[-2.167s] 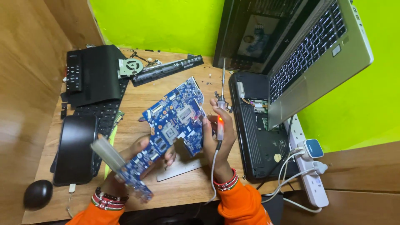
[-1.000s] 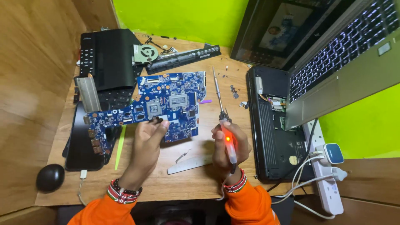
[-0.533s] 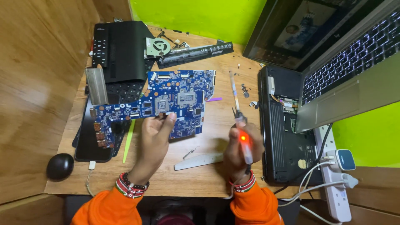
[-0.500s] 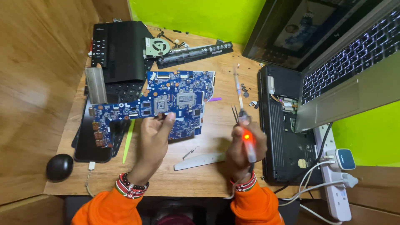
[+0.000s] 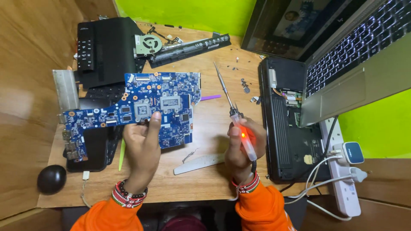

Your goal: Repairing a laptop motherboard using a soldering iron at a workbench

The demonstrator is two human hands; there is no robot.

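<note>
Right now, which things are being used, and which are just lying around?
In use:
- blue circuit board, gripped by the left hand
- soldering iron, lit red, gripped by the right hand

Lying about:
- cooling fan
- long black battery
- mouse
- metal strip
- loose screws

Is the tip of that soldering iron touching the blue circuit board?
No, the soldering iron in the right hand points up over bare desk, clear of the blue circuit board.

Single head-worn view, looking steeply down, close over the wooden desk (image 5: 214, 179)
</note>
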